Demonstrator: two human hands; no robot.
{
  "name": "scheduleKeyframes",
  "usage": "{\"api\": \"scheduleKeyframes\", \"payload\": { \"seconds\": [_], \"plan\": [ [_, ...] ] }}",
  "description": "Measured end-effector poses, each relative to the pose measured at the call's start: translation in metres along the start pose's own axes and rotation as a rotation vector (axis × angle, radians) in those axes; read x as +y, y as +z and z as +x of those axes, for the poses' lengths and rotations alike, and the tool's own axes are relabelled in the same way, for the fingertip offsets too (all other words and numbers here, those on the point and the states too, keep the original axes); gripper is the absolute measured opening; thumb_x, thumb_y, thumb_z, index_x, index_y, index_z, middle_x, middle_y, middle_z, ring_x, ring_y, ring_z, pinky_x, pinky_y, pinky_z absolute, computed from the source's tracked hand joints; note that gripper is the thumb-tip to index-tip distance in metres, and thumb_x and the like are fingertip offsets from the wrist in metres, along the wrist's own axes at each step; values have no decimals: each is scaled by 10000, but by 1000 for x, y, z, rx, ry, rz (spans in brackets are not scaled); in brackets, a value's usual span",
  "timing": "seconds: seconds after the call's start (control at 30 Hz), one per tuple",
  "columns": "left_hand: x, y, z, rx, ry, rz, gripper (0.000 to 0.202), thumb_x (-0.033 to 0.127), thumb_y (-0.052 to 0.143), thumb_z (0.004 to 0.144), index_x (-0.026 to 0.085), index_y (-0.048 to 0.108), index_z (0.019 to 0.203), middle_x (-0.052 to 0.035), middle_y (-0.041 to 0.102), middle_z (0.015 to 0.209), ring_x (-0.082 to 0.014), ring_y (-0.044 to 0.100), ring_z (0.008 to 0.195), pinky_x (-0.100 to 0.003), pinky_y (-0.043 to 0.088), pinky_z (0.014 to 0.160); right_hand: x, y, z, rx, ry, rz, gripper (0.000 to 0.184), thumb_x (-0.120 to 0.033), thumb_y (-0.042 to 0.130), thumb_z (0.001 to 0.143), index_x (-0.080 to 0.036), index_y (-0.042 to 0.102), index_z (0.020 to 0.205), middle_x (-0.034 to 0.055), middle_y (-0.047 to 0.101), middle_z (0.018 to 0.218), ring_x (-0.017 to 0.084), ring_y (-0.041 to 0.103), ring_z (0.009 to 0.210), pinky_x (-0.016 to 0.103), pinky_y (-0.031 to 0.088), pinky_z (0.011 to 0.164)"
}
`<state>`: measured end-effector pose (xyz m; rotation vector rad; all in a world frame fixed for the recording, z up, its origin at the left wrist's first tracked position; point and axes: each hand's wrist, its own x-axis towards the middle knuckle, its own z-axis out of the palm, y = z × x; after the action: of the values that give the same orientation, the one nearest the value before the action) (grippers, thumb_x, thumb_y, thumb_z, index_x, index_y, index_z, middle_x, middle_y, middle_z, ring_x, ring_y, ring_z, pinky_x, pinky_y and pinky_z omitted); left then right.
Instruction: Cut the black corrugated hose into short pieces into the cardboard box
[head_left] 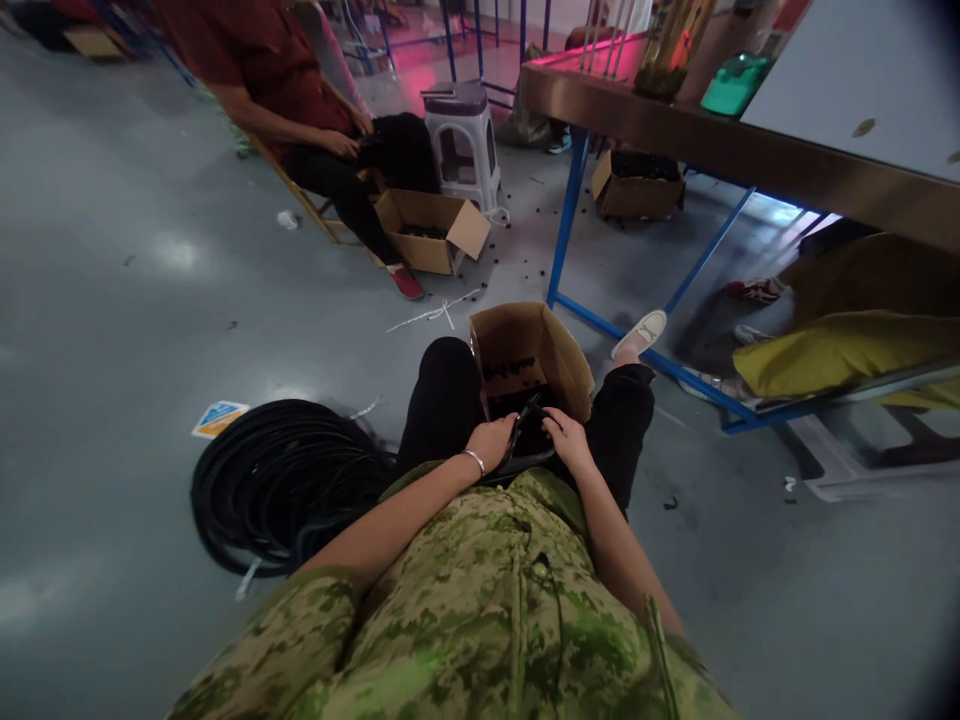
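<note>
Fingers (504, 432) gripping black hose (523, 464), box (559, 345) between knees, coil (277, 480) alongside

Your view: dim, soft; pale glare on the glossy grey floor (161, 255); pink glow above; corners darken, edges bend.

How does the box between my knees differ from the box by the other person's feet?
The near box stands narrow and tall between the knees, flaps up; the far box lies lower and wider on open floor, one flap folded outward. Both are brown cardboard holding dark pieces.
</note>
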<state>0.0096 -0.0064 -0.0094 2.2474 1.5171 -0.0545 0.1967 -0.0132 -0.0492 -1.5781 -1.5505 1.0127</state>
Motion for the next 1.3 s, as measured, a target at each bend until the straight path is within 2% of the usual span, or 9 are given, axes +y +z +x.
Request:
{"api": "scheduleKeyframes", "payload": {
  "seconds": [0.2,0.3,0.4,0.67,0.93,1.03,1.17,1.23,1.3],
  "plan": [
    [2,-2,-4,74,20,52,500,247,431,951,143,369,1437,-130,624,1124,-212,651,965,-293,501,824,0,-1,-3,10,-3,201,409,-340,486,850,-189,668,1184,62,711,991,167,657,751,287,559,676],
    [-1,1,-3,94,43,40,535,249,447,947,140,336,1458,-121,602,1120,-213,616,1033,-289,483,875,2,-1,-4,15,-33,181,397,-335,497,849,-206,680,1176,71,702,1066,173,656,762,310,566,694],
    [-4,5,-2,106,57,19,524,276,432,961,151,332,1460,-111,596,1128,-206,610,1038,-283,480,884,3,-2,-5,-24,-90,98,353,-320,498,869,-224,701,1142,64,707,1038,174,656,783,327,561,768],
    [-5,7,-3,26,37,-17,434,284,415,970,107,427,1366,-154,654,1138,-223,678,941,-313,517,826,2,-2,-4,-33,-150,-48,350,-293,465,914,-216,686,1175,65,706,976,178,658,820,317,528,839],
    [-13,10,6,-3,-109,-47,345,323,430,961,118,538,1216,-142,716,944,-231,706,874,-304,529,781,5,4,-2,-8,-151,-151,359,-287,459,909,-218,678,1185,66,709,969,177,661,804,302,529,804],
    [-19,17,11,5,-135,-221,307,320,519,922,147,581,1169,-97,713,849,-201,705,809,-269,531,728,9,5,0,42,-53,-86,391,-320,436,906,-198,665,1199,52,711,891,170,656,723,298,539,744],
    [-22,26,13,-102,-201,-762,371,345,530,915,157,547,1234,13,633,644,-116,619,524,-206,488,529,11,4,3,40,14,-35,409,-347,429,894,-196,660,1195,17,690,773,155,632,651,277,527,684],
    [-23,26,12,-149,-179,-1007,440,366,534,912,131,508,1283,5,638,680,-105,615,524,-197,477,514,9,3,2,36,36,3,420,-349,422,889,-189,646,1206,7,674,739,144,613,611,265,515,655],
    [-24,24,11,-157,-134,-1145,490,372,550,903,113,483,1313,-31,663,758,-112,643,591,-201,487,543,6,2,1,37,51,48,419,-355,417,886,-182,637,1199,1,662,725,137,597,587,255,505,632]
  ]
}}
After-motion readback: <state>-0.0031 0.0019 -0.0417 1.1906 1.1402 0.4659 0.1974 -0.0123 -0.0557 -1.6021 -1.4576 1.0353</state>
